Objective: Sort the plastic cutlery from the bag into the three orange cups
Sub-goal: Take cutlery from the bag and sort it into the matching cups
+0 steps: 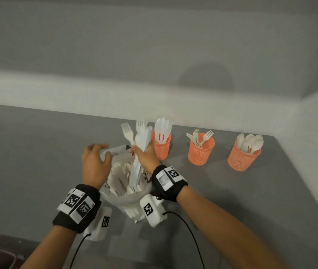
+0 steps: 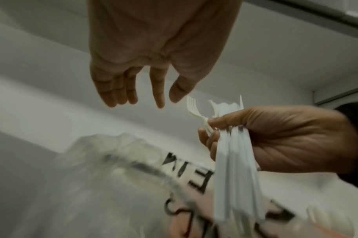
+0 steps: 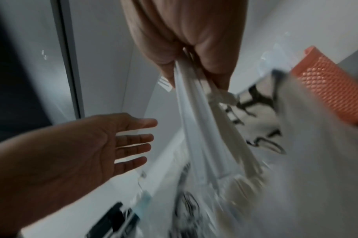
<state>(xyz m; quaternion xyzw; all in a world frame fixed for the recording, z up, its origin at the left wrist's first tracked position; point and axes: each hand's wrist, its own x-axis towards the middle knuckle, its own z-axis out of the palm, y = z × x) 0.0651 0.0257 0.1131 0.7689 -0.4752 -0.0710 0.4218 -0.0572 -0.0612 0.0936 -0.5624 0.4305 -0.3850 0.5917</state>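
While bunched in fist (image 1: 144,154), slim white plastic cutlery (image 1: 141,136).

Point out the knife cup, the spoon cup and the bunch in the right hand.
knife cup (image 1: 162,147), head view, mesh wall
spoon cup (image 1: 240,159), head view, mesh wall
bunch (image 1: 143,137), head view, blades above the right hand

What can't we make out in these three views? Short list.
- Exact mix and count of the cutlery bundle gripped by the right hand: the pieces overlap in the head view, and both wrist views are blurred.
- Printed lettering on the bag: motion-blurred and cut off by the frame edge in both wrist views.
- Whether the left hand touches the bag: head view unclear.
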